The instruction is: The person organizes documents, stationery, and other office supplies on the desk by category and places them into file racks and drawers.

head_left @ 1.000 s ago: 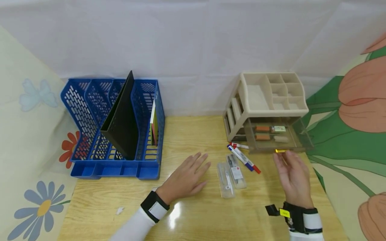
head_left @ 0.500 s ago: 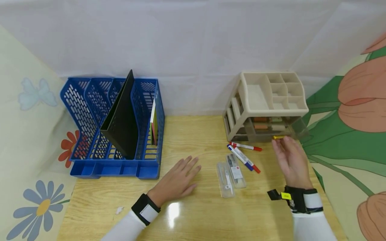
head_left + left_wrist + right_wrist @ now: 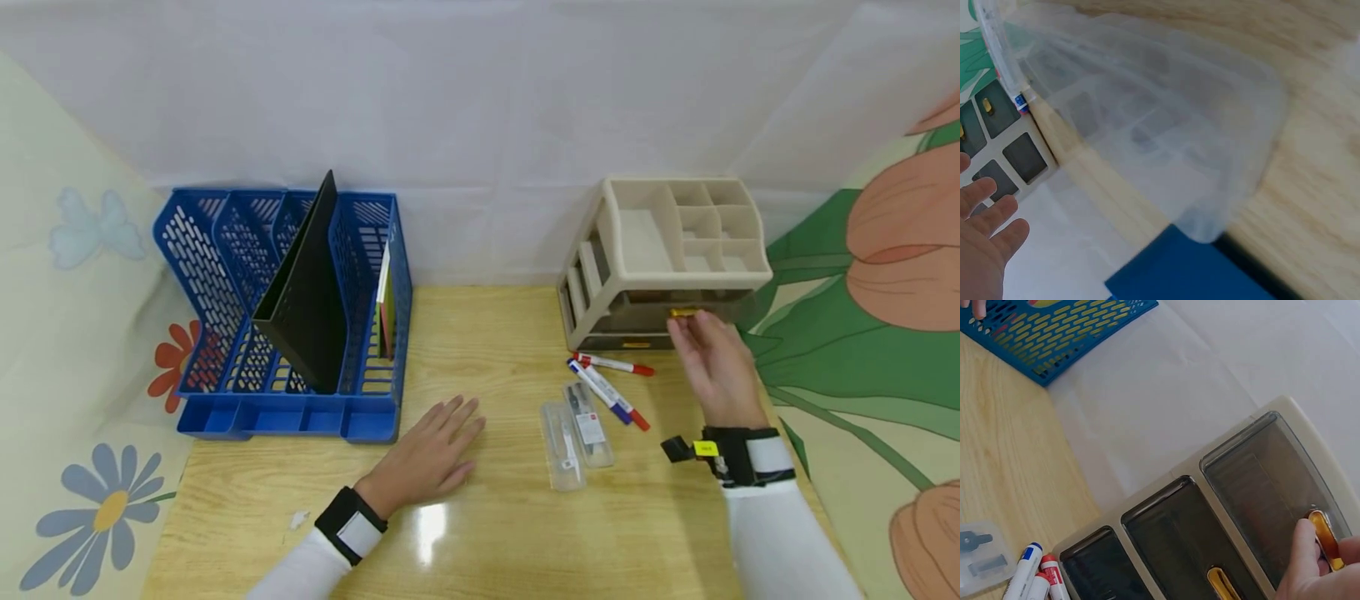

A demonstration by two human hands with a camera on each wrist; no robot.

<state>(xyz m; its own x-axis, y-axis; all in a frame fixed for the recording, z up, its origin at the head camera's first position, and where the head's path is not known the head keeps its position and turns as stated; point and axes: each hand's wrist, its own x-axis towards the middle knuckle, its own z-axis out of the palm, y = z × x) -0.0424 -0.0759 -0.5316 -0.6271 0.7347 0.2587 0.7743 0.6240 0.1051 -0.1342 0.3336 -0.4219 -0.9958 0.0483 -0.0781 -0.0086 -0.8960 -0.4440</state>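
My right hand [image 3: 720, 367] pinches the gold handle [image 3: 1329, 540] of the top drawer [image 3: 1250, 487] in a beige desktop organizer [image 3: 693, 282]. In the right wrist view the smoky clear drawer front sits about level with its frame, thumb and fingers on either side of the handle. Lower drawers with similar gold handles lie beneath it. My left hand [image 3: 425, 457], fingers straight and spread, is over the wooden table between the blue file rack [image 3: 292, 414] and two clear plastic cases. It holds nothing.
One clear case [image 3: 561, 446] shows a white compass inside; a labelled case [image 3: 590, 425] lies beside it. Several red and blue whiteboard markers [image 3: 611, 364] lie before the organizer. The rack holds a black folder [image 3: 307, 308] and thin booklets [image 3: 385, 308]. A paper scrap [image 3: 298, 520] lies front left.
My right hand has pushed the top drawer inward; the erasers in it are now out of sight and a whole red marker shows. My left hand has drawn back left.
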